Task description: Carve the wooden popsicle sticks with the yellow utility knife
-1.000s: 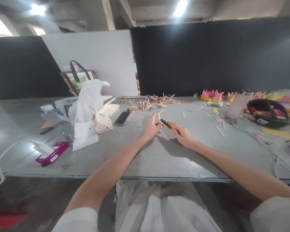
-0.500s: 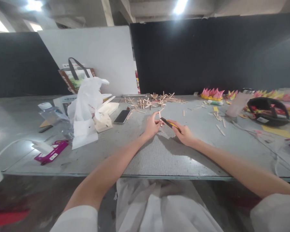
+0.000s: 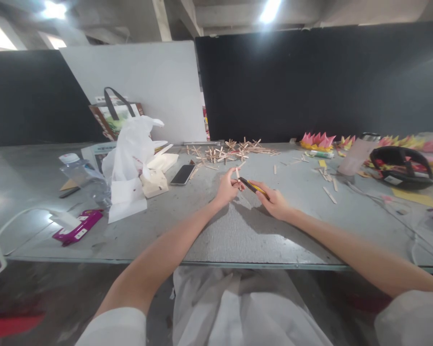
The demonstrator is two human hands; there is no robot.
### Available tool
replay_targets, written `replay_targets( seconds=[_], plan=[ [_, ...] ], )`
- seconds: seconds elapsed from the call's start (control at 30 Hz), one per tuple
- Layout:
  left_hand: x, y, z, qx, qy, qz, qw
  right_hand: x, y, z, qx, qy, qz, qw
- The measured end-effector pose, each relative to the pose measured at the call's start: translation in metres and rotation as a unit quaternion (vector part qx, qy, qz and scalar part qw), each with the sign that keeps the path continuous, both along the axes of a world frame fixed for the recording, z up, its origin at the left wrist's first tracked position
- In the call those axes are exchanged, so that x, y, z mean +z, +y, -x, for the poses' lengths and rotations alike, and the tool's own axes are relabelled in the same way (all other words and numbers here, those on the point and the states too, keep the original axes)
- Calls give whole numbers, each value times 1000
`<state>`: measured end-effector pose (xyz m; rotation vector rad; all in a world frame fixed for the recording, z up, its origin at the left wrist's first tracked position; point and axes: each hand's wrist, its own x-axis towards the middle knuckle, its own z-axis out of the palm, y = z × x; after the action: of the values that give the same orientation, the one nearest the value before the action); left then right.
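Observation:
My left hand (image 3: 228, 188) pinches a thin wooden stick (image 3: 237, 173), which stands up between the fingertips above the table. In my right hand (image 3: 274, 201) is a yellow and black utility knife (image 3: 254, 186), its front end pointing left against or very near the stick. Whether the blade touches the wood is too small to tell. Just beyond the hands lies a pile of wooden sticks (image 3: 220, 154), many of them crossed over one another.
A black phone (image 3: 183, 175), a white plastic bag (image 3: 128, 149) and a purple power strip (image 3: 78, 228) are on the left. To the right lie loose stick pieces (image 3: 329, 195), a bottle (image 3: 359, 154), a black headset (image 3: 400, 166) and pink paper flowers (image 3: 317, 141).
The knife's tip and the stick have shifted very slightly between the fingers. Both hands stay in nearly the same place, and the whole view has moved a little.

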<state>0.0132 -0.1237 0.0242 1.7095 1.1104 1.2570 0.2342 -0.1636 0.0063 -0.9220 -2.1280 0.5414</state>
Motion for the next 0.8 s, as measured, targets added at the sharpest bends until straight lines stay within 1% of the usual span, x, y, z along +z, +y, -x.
replay_targets(
  seconds=[0.17, 0.43, 0.8],
  plan=[
    [1, -1, 0, 10, 7, 4, 1000, 1, -1, 0, 2, -8, -8, 1000],
    [3, -2, 0, 18, 11, 10, 1000, 7, -6, 2, 6, -17, 6, 1000],
    [6, -3, -1, 22, 12, 17, 1000, 5, -5, 1, 17, -10, 8, 1000]
  ],
)
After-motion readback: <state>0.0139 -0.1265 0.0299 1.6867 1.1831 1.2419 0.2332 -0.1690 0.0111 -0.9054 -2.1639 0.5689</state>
